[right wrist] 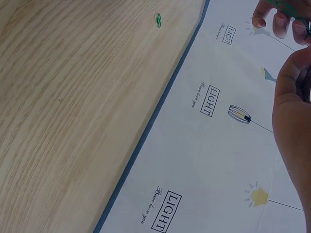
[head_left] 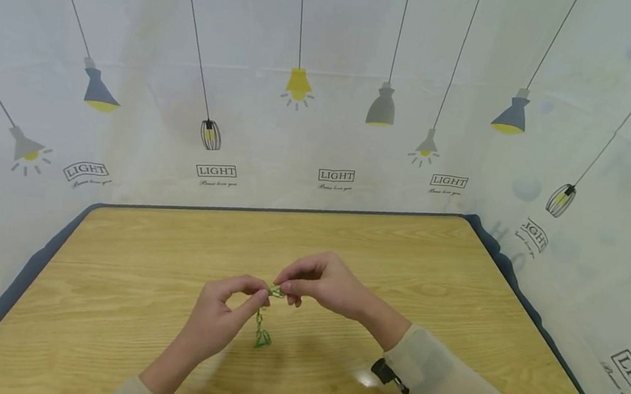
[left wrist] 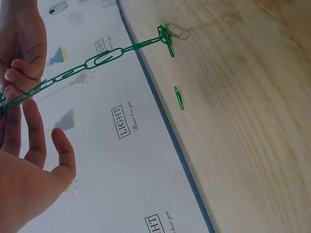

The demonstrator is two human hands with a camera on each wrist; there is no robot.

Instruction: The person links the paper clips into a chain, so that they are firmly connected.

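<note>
A chain of green paper clips hangs from between the two hands, its lower end bunched against the wooden tabletop. My left hand pinches the upper part of it between thumb and index finger. From the other side my right hand pinches a green paper clip at the top of the chain, fingertips close to the left ones. In the left wrist view the linked clips stretch from the fingers to the table. How the topmost clips join is hidden by the fingertips.
One loose green paper clip lies on the wooden table, apart from the chain's lower end. Around the table's dark edge hangs a pale sheet printed with lamps and lettering.
</note>
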